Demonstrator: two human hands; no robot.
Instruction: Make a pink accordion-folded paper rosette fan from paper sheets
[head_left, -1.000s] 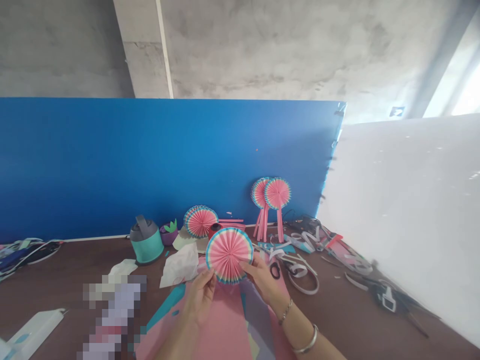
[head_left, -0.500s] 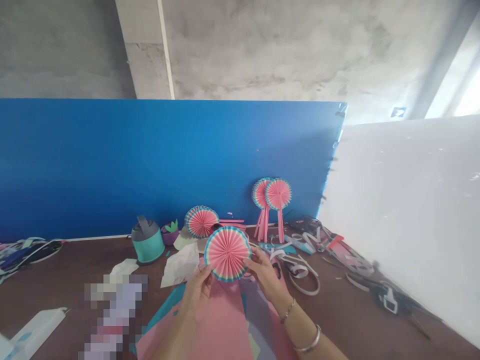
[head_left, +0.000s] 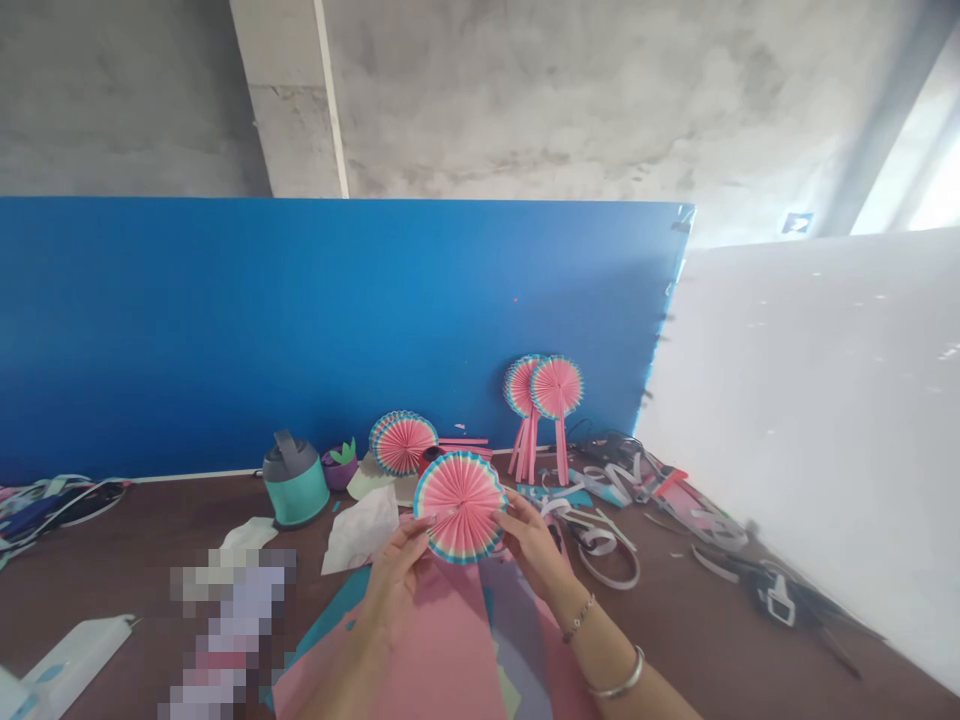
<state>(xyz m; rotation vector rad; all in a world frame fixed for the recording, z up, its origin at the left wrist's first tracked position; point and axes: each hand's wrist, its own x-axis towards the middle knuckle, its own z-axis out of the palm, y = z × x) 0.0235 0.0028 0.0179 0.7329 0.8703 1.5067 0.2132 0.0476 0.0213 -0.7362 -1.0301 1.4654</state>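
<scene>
A round pleated paper fan [head_left: 461,500], pink with a blue and cream rim, is held up above the table and faces me. My left hand [head_left: 399,570] pinches its lower left edge, thumb in front. On the right edge, my right hand [head_left: 527,540] grips it between thumb and fingers. Sheets of pink paper [head_left: 442,650] and lilac paper [head_left: 517,620] lie beneath my hands. Behind the held fan, a stack of similar pleated discs [head_left: 405,445] leans near the blue panel. Farther right, finished-looking fans with pink strip handles [head_left: 556,390] stand against that panel.
A teal and grey pot [head_left: 296,490] and a small purple planter [head_left: 340,468] stand at the back left. Crumpled white paper [head_left: 364,530] lies nearby. Tangled straps and cables [head_left: 607,545] spread over the right side. A blue panel [head_left: 300,320] closes off the back.
The held fan has shifted slightly right. My left thumb has moved further onto the fan's front face, while the right hand keeps its grip.
</scene>
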